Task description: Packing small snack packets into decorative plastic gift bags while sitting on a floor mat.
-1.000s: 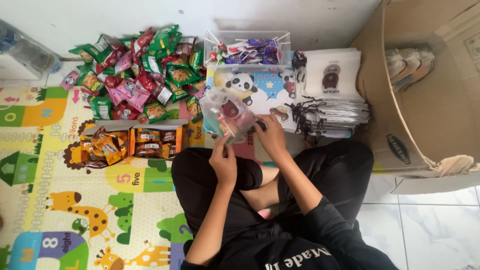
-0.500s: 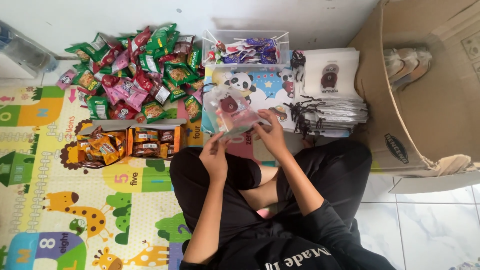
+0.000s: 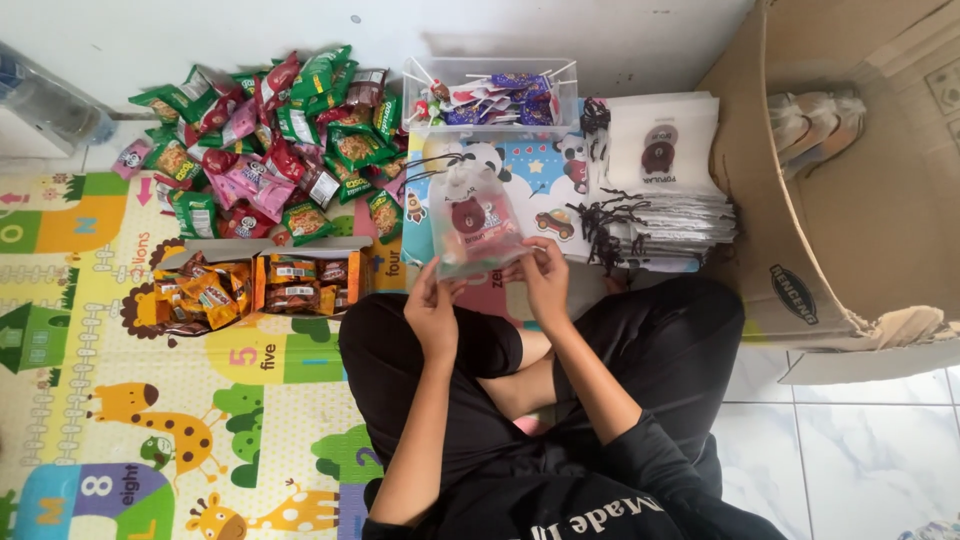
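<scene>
Seated cross-legged on a colourful children's play mat [image 3: 150, 400] printed with giraffes, letters and numbers, laid over a floor of pale tiles [image 3: 850, 450] that show at the lower right. Held up above the knees, between both hands, a small translucent pouch [image 3: 478, 225] with a bear picture and a black drawstring at its top — left hand [image 3: 432, 308] pinching the lower left corner, fingers closed on it; right hand [image 3: 546, 280] gripping the lower right edge, fingers closed together on the plastic. Behind the pouch, on the mat near a white wall [image 3: 400, 25], a loose heap of green, red and pink snack packets [image 3: 275, 135]. Just left of the knees, an open flat box [image 3: 255, 285] of orange and brown wrapped sweets. Further back, a clear tub of lollipops [image 3: 495, 95], and beside it to the right a stack of empty drawstring pouches [image 3: 660, 180]. At far right, a large open cardboard carton [image 3: 860, 180] lying on its side.
</scene>
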